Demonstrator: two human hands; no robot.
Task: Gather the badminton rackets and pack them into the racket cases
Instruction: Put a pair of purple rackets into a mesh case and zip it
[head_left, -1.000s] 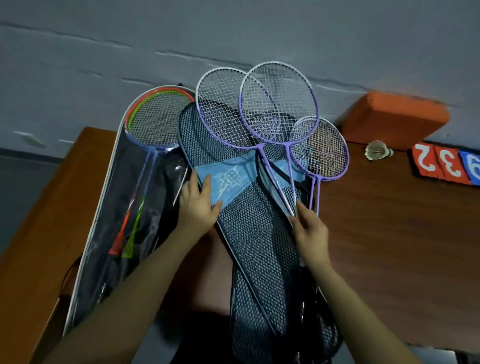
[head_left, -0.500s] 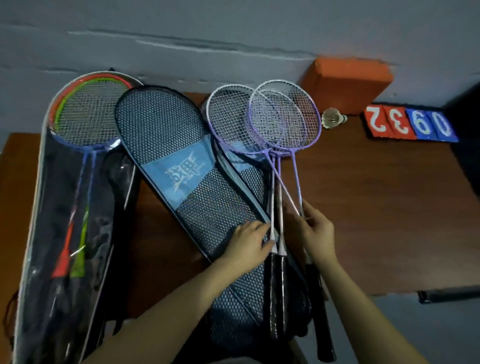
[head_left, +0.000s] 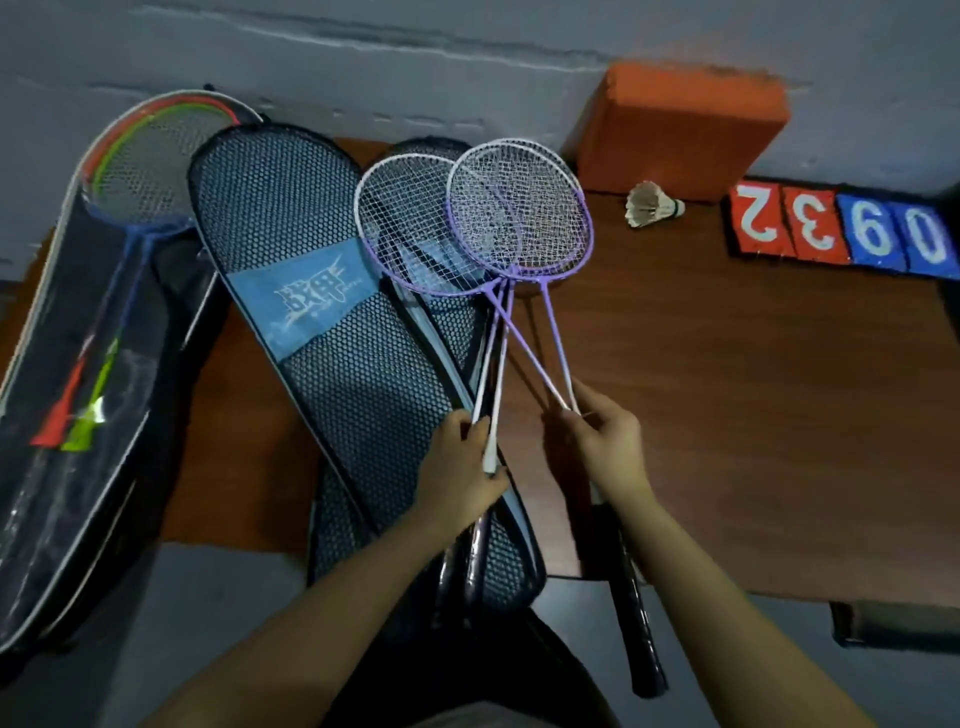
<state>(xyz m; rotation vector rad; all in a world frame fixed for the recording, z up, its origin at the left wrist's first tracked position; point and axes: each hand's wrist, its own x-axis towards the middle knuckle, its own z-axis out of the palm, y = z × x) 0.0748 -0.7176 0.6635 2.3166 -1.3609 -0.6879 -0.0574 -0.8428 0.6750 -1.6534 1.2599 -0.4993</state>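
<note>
Several purple-and-white rackets (head_left: 470, 228) fan out with overlapping heads pointing away from the person, their thin shafts converging low where both hands hold them. They lie partly over a black mesh racket case (head_left: 332, 332) with a light-blue logo band, laid diagonally on the brown surface (head_left: 727, 389). A second mesh case (head_left: 447, 312) lies beneath the rackets. At the far left, a clear-fronted case (head_left: 78, 364) holds red and green rackets (head_left: 156, 140).

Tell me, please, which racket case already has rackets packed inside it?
The clear-fronted case at far left: red and green rackets show through it. The mesh case with the blue band lies flat beside it, and no racket shows through it.
</note>
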